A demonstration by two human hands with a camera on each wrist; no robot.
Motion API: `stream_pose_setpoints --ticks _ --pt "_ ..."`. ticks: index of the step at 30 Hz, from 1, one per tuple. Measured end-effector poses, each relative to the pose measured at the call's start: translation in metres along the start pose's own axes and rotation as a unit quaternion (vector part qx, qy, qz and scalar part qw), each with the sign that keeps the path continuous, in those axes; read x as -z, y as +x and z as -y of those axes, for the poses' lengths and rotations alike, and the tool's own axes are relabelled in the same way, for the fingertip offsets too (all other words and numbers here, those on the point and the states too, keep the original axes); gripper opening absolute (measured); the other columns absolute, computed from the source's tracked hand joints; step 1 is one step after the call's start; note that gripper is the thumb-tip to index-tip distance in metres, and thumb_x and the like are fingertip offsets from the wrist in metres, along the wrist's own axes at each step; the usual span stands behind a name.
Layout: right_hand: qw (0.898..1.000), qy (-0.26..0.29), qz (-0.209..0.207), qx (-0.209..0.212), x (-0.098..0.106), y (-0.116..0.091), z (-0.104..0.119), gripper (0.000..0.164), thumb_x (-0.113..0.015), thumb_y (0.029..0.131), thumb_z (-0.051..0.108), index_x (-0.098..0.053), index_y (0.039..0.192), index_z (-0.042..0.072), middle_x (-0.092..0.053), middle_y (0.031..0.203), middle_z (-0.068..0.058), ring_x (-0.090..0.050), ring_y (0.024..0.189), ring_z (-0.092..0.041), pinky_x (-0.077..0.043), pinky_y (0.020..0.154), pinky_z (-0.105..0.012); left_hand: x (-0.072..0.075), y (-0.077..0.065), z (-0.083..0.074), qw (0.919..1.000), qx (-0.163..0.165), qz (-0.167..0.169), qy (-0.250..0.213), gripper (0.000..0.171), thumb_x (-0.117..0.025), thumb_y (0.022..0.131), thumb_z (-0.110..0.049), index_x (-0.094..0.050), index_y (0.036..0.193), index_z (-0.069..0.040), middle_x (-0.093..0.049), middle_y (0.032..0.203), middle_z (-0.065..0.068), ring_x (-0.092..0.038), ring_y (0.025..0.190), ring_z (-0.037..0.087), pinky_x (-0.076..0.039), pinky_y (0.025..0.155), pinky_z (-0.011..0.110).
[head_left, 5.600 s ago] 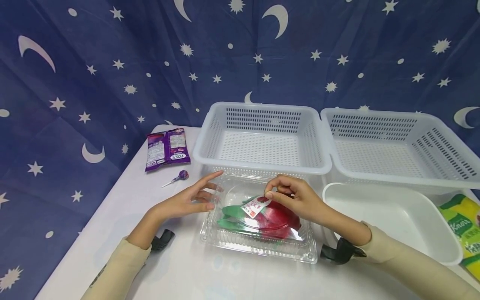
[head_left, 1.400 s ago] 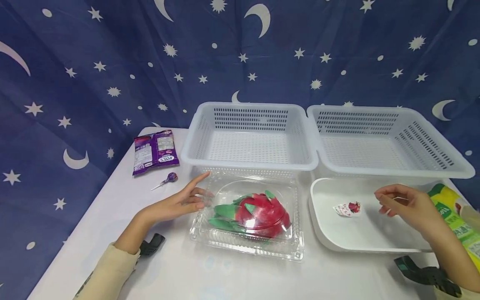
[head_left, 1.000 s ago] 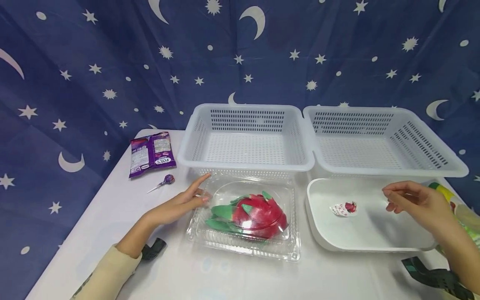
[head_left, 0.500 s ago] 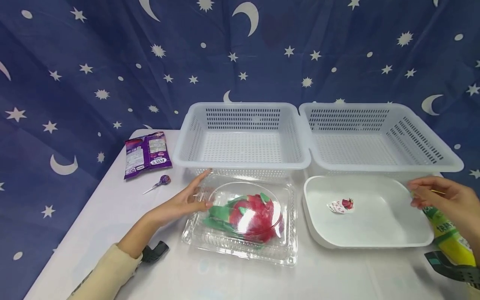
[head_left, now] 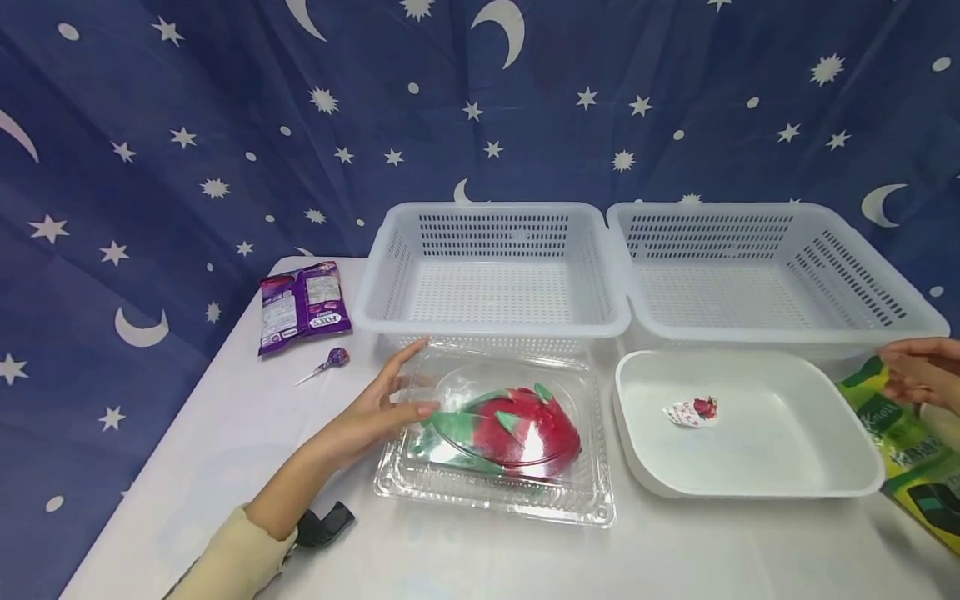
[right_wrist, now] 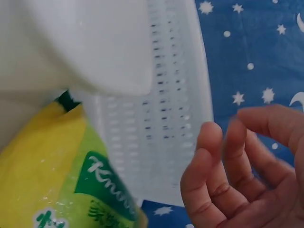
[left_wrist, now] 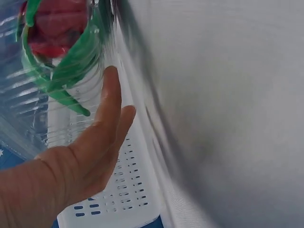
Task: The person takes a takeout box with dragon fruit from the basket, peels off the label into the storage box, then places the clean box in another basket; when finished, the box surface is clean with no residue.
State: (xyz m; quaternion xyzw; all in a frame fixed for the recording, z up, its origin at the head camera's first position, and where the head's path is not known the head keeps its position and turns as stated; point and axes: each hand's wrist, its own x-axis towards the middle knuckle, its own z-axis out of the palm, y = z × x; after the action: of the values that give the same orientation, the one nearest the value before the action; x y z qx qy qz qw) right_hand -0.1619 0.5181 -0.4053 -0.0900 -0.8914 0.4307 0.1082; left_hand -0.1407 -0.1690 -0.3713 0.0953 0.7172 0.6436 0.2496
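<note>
A clear plastic clamshell box [head_left: 487,498] lies on the table, a red and green dragon fruit [head_left: 528,433] showing through its lid. My left hand [head_left: 375,421] is at the box's left side, thumb over the lid's edge; in the left wrist view its fingers [left_wrist: 112,92] extend along the box wall. At the right edge of the head view, my right hand [head_left: 926,372] hovers over a green and yellow Knorr bag [head_left: 900,442]. Nothing sits between its loosely bent fingers [right_wrist: 202,175]. A small label [head_left: 693,412] printed with a dragon fruit lies inside the white tub [head_left: 787,479].
Two white slotted baskets [head_left: 491,328] stand side by side behind the box and tub. A purple Fox's candy bag [head_left: 303,308] and a lollipop [head_left: 337,357] lie at the table's left. Behind everything hangs a blue star-and-moon curtain [head_left: 480,100].
The label, pinched by my right hand over the box at first, now lies in the tub. My right hand has since moved right, from above the tub to the Knorr bag. My left hand stays beside the box.
</note>
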Motion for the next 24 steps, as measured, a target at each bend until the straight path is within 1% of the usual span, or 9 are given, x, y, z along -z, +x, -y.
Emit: stream_pose_setpoints --ticks 3,4,6,9,10,13,19,22,24 --pt "0.998 0.058 0.017 -0.02 0.002 0.001 0.008 0.022 -0.054 0.1 0.021 -0.048 0.113 0.038 -0.062 0.071 0.018 -0.064 0.054 -0.007 -0.053 0.051 -0.017 0.0 0.0 -0.002 1.0 0.004 0.006 -0.005 0.087 -0.066 0.089 -0.026 -0.009 0.154 -0.037 -0.026 0.148 0.025 -0.044 0.124 0.044 -0.048 0.088 0.048" --pt "0.995 0.094 0.027 -0.026 0.002 0.002 0.011 0.025 -0.055 0.1 0.019 -0.048 0.114 0.038 -0.063 0.07 0.017 -0.064 0.052 -0.009 -0.053 0.049 -0.019 0.001 0.0 -0.002 0.9999 0.005 0.008 -0.007 0.087 -0.066 0.089 -0.026 -0.009 0.154 -0.037 -0.027 0.147 0.026 -0.046 0.122 0.042 -0.049 0.087 0.046" --pt "0.989 0.14 0.032 -0.037 0.003 0.005 0.009 0.027 -0.057 0.099 0.018 -0.048 0.118 0.036 -0.065 0.07 0.014 -0.065 0.051 -0.012 -0.053 0.048 -0.022 0.001 -0.001 -0.002 0.9998 0.005 0.018 -0.01 0.089 -0.067 0.09 -0.026 -0.007 0.155 -0.038 -0.026 0.148 0.027 -0.045 0.125 0.043 -0.049 0.088 0.046" --pt "0.981 0.184 0.033 -0.044 0.003 0.007 0.009 0.024 -0.058 0.098 0.018 -0.052 0.116 0.032 -0.066 0.07 0.01 -0.065 0.05 -0.014 -0.054 0.047 -0.022 0.003 -0.002 -0.003 0.9991 0.001 0.039 -0.016 0.095 -0.069 0.089 -0.024 -0.003 0.156 -0.037 -0.021 0.15 0.03 -0.039 0.129 0.046 -0.049 0.093 0.049" --pt "0.98 0.192 0.027 -0.043 0.003 0.007 0.008 0.022 -0.058 0.098 0.018 -0.053 0.115 0.031 -0.066 0.069 0.01 -0.065 0.05 -0.013 -0.053 0.047 -0.022 0.003 -0.002 -0.003 0.9988 0.001 0.046 -0.019 0.097 -0.07 0.089 -0.023 -0.002 0.156 -0.038 -0.02 0.15 0.031 -0.038 0.13 0.046 -0.049 0.093 0.05" --pt "0.985 0.168 0.007 -0.049 0.002 0.008 0.005 0.019 -0.058 0.098 0.023 -0.052 0.112 0.035 -0.064 0.068 0.014 -0.064 0.049 -0.01 -0.052 0.046 -0.021 0.001 -0.002 -0.004 0.9982 0.002 0.055 -0.022 0.101 -0.073 0.087 -0.02 -0.002 0.156 -0.038 -0.017 0.148 0.033 -0.039 0.128 0.047 -0.049 0.094 0.052" --pt "0.987 0.149 -0.004 -0.068 0.005 0.009 -0.003 0.02 -0.056 0.098 0.03 -0.046 0.113 0.039 -0.063 0.072 0.023 -0.066 0.05 -0.008 -0.053 0.047 -0.021 -0.007 -0.005 -0.003 0.9992 -0.004 0.035 0.02 0.101 -0.074 0.085 -0.024 -0.004 0.155 -0.042 -0.021 0.145 0.034 -0.044 0.122 0.049 -0.051 0.082 0.049" --pt "0.981 0.182 0.009 -0.071 0.009 0.01 -0.004 0.024 -0.06 0.096 0.029 -0.047 0.115 0.036 -0.066 0.075 0.022 -0.068 0.053 -0.009 -0.054 0.049 -0.022 -0.01 -0.006 -0.002 0.999 -0.009 0.028 0.033 0.099 -0.073 0.085 -0.024 -0.006 0.155 -0.041 -0.023 0.145 0.033 -0.047 0.118 0.046 -0.051 0.077 0.042" --pt "0.972 0.221 0.021 -0.073 0.011 0.011 -0.004 0.027 -0.062 0.095 0.027 -0.048 0.116 0.033 -0.068 0.077 0.019 -0.069 0.055 -0.01 -0.054 0.05 -0.023 -0.01 -0.007 -0.002 0.9992 -0.011 0.025 0.029 0.099 -0.074 0.084 -0.022 -0.008 0.155 -0.04 -0.023 0.144 0.033 -0.051 0.111 0.045 -0.052 0.075 0.039"
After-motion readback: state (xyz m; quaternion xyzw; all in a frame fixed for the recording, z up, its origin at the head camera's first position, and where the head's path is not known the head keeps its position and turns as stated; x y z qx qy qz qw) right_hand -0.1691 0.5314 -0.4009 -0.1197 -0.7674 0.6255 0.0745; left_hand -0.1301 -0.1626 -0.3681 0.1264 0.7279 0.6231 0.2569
